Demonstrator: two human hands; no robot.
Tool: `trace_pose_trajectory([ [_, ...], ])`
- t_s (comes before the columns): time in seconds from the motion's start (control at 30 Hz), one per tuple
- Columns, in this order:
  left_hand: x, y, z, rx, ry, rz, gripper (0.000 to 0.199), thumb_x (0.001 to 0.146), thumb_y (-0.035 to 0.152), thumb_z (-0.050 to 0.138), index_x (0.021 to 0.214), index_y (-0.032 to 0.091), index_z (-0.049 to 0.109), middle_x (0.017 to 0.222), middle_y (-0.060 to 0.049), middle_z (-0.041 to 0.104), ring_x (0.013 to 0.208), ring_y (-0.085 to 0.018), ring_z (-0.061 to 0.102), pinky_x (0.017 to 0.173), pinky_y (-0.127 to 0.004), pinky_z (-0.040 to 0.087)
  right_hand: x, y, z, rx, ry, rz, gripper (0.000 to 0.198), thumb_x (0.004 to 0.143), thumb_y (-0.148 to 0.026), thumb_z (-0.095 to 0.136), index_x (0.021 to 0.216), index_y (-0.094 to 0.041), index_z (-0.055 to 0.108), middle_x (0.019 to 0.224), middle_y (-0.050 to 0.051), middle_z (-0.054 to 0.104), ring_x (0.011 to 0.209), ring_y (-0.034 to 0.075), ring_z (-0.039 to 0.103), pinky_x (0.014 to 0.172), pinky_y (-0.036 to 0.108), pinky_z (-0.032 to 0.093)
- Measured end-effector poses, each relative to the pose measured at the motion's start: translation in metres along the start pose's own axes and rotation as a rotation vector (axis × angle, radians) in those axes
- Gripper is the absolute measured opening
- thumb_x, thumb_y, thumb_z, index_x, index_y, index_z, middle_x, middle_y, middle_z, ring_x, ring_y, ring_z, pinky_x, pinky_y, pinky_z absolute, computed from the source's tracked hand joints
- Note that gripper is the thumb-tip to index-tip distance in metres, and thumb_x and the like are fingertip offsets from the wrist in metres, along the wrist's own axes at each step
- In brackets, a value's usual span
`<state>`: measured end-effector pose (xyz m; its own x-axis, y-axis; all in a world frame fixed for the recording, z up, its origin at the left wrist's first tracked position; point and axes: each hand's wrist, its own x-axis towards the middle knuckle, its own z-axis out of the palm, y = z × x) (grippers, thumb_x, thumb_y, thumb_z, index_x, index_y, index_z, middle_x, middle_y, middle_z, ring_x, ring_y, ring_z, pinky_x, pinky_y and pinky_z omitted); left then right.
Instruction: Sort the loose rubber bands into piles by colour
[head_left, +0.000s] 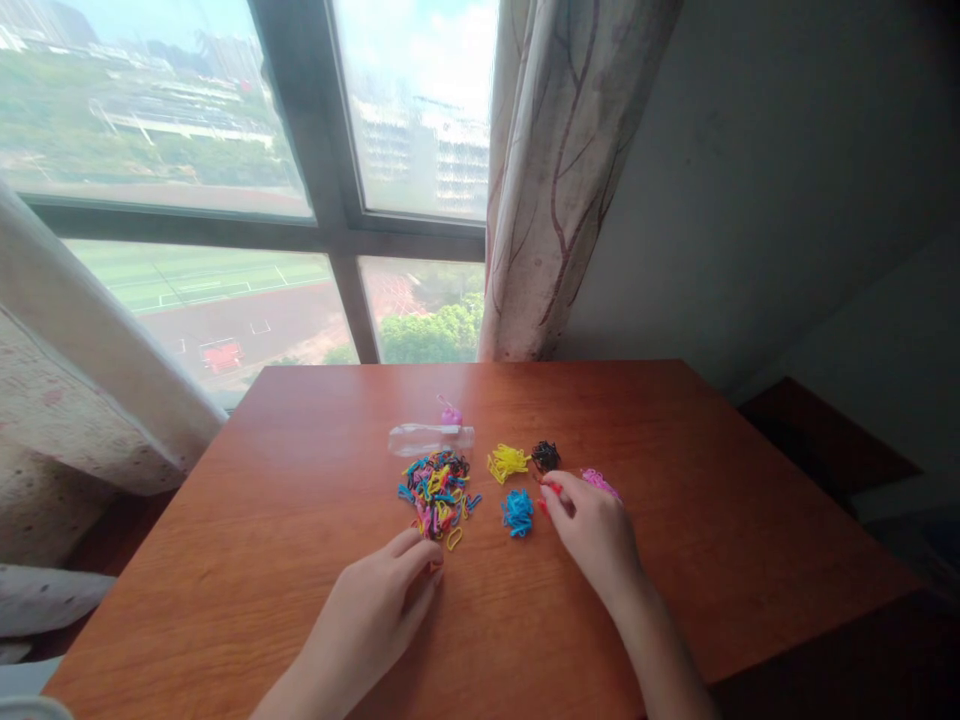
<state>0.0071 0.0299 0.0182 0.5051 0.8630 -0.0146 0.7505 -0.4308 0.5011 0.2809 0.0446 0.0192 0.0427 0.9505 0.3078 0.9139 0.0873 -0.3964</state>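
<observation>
A mixed pile of small coloured rubber bands (436, 484) lies in the middle of the table. At its near edge, my left hand (386, 590) is closed, with a bit of orange-red rubber band showing at the fingertips. My right hand (592, 520) pinches a red rubber band (553, 488) over a red group that it partly hides. Around it lie single-colour groups: yellow bands (508, 462), black bands (546, 456), blue bands (517, 512) and pink bands (601, 484), the last partly behind the right hand.
Behind the mixed pile, a clear plastic bottle (420, 440) lies on its side. A purple cap (450, 414) with a loop sits just beyond it. The wooden table (300, 480) reaches toward a window with curtains (570, 180); a wall stands at the right.
</observation>
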Motion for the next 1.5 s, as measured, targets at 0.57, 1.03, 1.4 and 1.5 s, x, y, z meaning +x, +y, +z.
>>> trace_pose_trajectory([
  [0.57,0.008,0.013,-0.002,0.154,-0.07,-0.053,0.021,0.094,0.018,0.038,0.093,0.026,0.058,0.102,-0.001,0.067,0.082,-0.016,0.069,0.065,-0.023,0.045,0.023,0.022,0.002,-0.203,-0.024,0.086,0.019,0.09,-0.024,0.057,0.105,-0.024,0.069,0.081,0.002,0.073,0.069,0.017,0.066,0.058,0.025,0.035],
  [1.03,0.026,0.026,0.0,0.357,-0.113,-0.089,0.023,0.096,0.016,0.039,0.096,0.022,0.061,0.1,-0.005,0.068,0.086,-0.021,0.069,0.064,-0.026,0.047,-0.046,-0.041,0.025,0.22,0.01,-0.085,0.022,0.095,-0.019,0.047,0.095,-0.023,0.069,0.079,0.001,0.071,0.07,0.015,0.066,0.067,0.022,0.043],
  [1.4,0.064,0.028,-0.02,0.382,-0.011,0.014,0.022,0.097,0.025,0.04,0.092,0.022,0.062,0.098,-0.004,0.067,0.08,-0.017,0.067,0.057,-0.023,0.04,-0.069,-0.055,0.034,0.296,-0.094,-0.119,0.023,0.091,-0.013,0.046,0.091,-0.023,0.066,0.078,0.001,0.07,0.072,0.016,0.066,0.068,0.022,0.043],
  [1.5,0.087,0.031,-0.025,0.393,-0.006,0.016,0.019,0.095,0.024,0.044,0.092,0.022,0.063,0.097,-0.005,0.067,0.081,-0.019,0.067,0.059,-0.024,0.042,-0.068,-0.054,0.035,0.311,-0.104,-0.116,0.024,0.091,-0.013,0.045,0.091,-0.024,0.067,0.079,0.001,0.07,0.072,0.016,0.065,0.068,0.023,0.042],
])
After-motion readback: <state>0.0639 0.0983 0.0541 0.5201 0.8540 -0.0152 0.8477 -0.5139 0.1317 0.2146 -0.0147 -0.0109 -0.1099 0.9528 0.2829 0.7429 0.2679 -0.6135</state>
